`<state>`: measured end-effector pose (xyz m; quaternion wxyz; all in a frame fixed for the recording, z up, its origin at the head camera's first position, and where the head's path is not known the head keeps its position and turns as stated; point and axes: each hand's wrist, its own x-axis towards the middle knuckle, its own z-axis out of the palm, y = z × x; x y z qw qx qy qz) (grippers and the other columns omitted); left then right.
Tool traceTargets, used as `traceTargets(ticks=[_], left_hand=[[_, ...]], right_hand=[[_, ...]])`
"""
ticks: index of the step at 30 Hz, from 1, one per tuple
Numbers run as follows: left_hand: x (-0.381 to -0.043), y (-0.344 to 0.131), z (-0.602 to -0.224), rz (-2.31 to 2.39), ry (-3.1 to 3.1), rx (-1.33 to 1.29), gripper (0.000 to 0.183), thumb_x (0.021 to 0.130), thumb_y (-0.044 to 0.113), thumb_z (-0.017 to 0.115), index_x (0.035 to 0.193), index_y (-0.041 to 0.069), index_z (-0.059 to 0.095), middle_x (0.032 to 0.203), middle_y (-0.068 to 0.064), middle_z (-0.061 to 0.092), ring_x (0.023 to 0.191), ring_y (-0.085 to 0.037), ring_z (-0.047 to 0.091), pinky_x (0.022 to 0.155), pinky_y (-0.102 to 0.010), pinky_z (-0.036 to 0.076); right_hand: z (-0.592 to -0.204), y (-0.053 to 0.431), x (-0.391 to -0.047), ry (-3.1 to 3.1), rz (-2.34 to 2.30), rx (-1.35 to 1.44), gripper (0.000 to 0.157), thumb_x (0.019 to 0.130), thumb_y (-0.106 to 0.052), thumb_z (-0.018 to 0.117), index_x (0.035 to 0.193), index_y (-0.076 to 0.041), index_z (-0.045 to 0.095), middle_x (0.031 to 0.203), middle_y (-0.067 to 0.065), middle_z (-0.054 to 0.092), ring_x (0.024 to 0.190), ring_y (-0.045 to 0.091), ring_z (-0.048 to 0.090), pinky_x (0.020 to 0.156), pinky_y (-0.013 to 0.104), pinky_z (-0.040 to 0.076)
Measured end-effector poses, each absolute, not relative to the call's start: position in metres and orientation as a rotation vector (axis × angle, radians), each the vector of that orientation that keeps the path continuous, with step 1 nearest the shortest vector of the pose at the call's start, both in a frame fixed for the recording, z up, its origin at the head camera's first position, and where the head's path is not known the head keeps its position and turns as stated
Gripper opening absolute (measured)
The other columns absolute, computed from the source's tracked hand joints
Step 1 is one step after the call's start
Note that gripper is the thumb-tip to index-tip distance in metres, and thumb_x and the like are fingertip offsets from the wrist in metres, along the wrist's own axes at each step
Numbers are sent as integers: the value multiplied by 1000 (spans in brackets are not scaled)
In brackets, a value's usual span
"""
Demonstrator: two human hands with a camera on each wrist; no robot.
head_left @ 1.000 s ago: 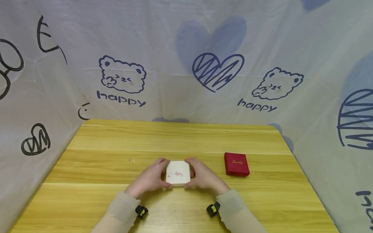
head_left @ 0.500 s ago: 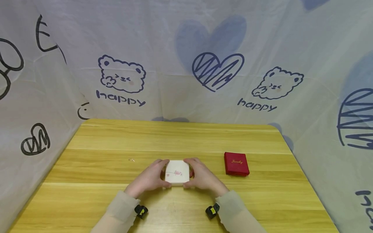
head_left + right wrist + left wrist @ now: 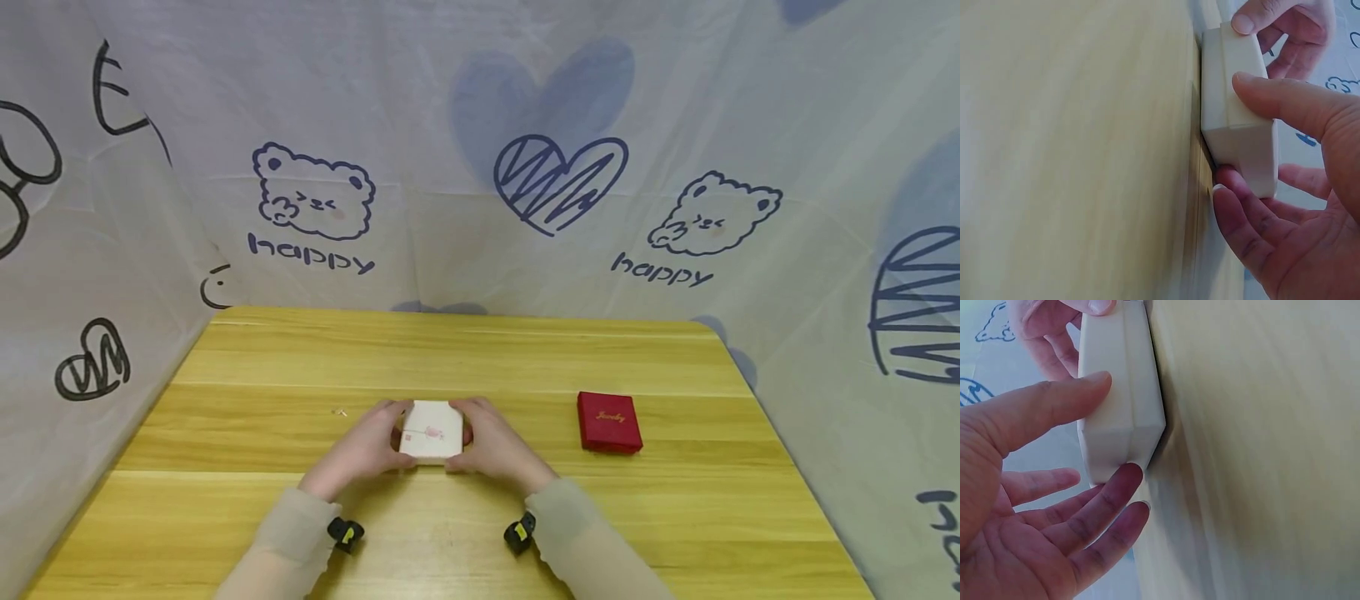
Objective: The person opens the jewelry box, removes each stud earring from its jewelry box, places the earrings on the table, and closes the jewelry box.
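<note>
A small white square box (image 3: 432, 432) with a pink flower print on its lid is held between both hands near the middle of the table. My left hand (image 3: 372, 441) grips its left side, thumb at the near face and fingers round the side and back. From the right, my right hand (image 3: 490, 443) grips it the same way. Both wrist views show the thumbs pressed on the near face of the white box (image 3: 1124, 381), across a seam between lid and base. In the right wrist view the box (image 3: 1235, 94) sits close over the wood.
A red box (image 3: 609, 423) with gold lettering lies on the table to the right. Some tiny pale bits (image 3: 340, 412) lie left of the hands. The wooden table (image 3: 450, 350) is enclosed by a printed cloth (image 3: 435, 125) at the back and sides.
Both hands have moved the white box a little to the left and away from the person in the last half second. The red box has stayed in place.
</note>
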<state>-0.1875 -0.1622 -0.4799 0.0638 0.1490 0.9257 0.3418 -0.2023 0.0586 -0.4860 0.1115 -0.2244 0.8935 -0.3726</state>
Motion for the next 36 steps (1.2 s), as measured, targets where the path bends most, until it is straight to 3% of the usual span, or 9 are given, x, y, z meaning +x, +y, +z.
traceTargets(ticks=[8,20,36], left_hand=[[-195,-182,-477,1030,2808,436,85,69,2,86,140,-14,41,122,-26,53,88,-23,59,77,-36,53],[-206,-210,-475,947,2840,459,79,74,3,84,138,-15,41,125,-31,50,98,-32,60,84,-43,51],[-213,-222,-476,888,2901,444,77,74,8,83,137,-13,45,126,-32,51,105,-38,56,92,-55,45]], right_hand=[[-487,34,-216,2703,-963,-708,89,73,-23,88,148,-7,43,146,14,41,127,28,46,103,40,40],[-487,3,-230,2680,-923,-701,89,77,-26,85,150,-6,39,149,17,37,129,29,44,104,37,39],[-485,-12,-237,2669,-891,-691,79,80,-25,83,148,-12,44,154,18,31,137,32,36,109,41,35]])
